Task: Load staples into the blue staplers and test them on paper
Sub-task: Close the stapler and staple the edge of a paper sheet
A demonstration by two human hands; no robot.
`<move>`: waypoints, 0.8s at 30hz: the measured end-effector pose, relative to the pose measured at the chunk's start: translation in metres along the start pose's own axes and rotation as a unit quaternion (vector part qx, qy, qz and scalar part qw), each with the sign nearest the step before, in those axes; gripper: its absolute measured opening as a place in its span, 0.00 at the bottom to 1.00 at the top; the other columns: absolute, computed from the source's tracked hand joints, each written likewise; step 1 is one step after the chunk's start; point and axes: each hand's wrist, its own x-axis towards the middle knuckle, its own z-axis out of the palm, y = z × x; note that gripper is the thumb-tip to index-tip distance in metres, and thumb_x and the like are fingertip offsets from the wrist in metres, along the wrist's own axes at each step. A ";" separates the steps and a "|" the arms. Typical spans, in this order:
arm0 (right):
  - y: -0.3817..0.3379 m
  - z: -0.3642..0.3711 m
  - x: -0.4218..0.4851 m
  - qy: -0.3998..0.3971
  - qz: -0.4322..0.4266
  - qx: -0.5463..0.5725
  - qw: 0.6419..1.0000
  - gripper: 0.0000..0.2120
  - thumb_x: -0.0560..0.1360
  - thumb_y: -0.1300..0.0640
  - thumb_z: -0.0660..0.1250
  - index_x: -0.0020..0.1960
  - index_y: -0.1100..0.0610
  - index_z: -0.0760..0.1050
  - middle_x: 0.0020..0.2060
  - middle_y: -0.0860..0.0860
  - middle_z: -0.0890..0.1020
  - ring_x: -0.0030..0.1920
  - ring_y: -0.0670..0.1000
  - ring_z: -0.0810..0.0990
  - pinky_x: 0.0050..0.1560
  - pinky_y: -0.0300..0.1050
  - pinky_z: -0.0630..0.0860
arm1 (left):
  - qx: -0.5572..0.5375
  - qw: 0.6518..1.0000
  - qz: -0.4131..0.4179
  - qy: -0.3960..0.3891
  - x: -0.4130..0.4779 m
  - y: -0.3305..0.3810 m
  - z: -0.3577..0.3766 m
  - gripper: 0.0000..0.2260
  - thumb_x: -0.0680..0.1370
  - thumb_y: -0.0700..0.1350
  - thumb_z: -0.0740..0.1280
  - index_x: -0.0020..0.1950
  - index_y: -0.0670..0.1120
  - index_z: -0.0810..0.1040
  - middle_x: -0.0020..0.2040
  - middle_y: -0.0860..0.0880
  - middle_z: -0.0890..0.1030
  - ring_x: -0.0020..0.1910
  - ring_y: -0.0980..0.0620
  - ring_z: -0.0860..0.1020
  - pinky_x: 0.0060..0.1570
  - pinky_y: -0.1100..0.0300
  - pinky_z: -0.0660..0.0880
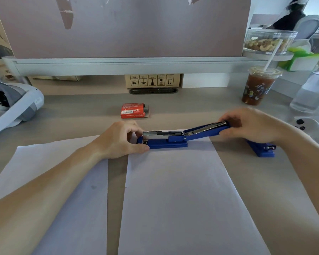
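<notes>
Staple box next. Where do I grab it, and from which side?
Come down from above and pinch the red staple box across its long front and back sides, toward its closed left end. It lies flat on the desk behind the open stapler, and its right end looks open, a flap and grey insert sticking out, so squeezing there would probably crush it.

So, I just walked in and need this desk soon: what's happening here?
A person is working on a blue stapler that lies swung wide open at the far edge of a white sheet of paper. The left hand grips its base end, and the right hand holds the tip of the raised cover. Whether staples are in the magazine I cannot tell. A red staple box lies behind it, and a second blue stapler lies by the right forearm.
</notes>
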 end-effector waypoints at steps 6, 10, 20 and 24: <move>-0.034 -0.009 0.002 0.089 -0.032 0.164 0.982 0.06 0.74 0.58 0.72 0.50 0.50 0.82 0.44 0.51 0.86 0.42 0.55 0.83 0.53 0.48 0.79 | -0.007 1.000 -0.009 -0.014 0.001 0.003 -0.002 0.06 0.70 0.54 0.75 0.42 0.57 0.81 0.38 0.58 0.76 0.37 0.60 0.73 0.33 0.69 0.68; -0.070 -0.005 0.016 0.114 -0.070 0.156 0.979 0.04 0.74 0.54 0.71 0.49 0.50 0.81 0.40 0.45 0.85 0.36 0.43 0.80 0.46 0.38 0.77 | -0.009 1.000 0.000 -0.014 0.000 0.004 -0.002 0.06 0.71 0.53 0.75 0.44 0.53 0.82 0.37 0.59 0.76 0.38 0.58 0.74 0.35 0.69 0.69; -0.134 0.036 0.053 0.062 -0.175 -0.003 0.983 0.07 0.74 0.49 0.71 0.49 0.51 0.81 0.37 0.42 0.81 0.39 0.42 0.80 0.43 0.33 0.74 | 0.023 0.999 0.006 -0.026 0.000 0.006 -0.004 0.07 0.72 0.55 0.74 0.43 0.54 0.80 0.40 0.54 0.79 0.40 0.53 0.76 0.36 0.67 0.70; -0.139 0.057 0.058 0.034 -0.189 -0.036 0.981 0.10 0.76 0.48 0.69 0.52 0.51 0.83 0.41 0.45 0.84 0.41 0.45 0.80 0.44 0.39 0.76 | 0.014 0.999 -0.020 -0.021 -0.001 0.005 -0.004 0.10 0.71 0.56 0.74 0.44 0.51 0.81 0.41 0.53 0.80 0.39 0.54 0.76 0.35 0.70 0.70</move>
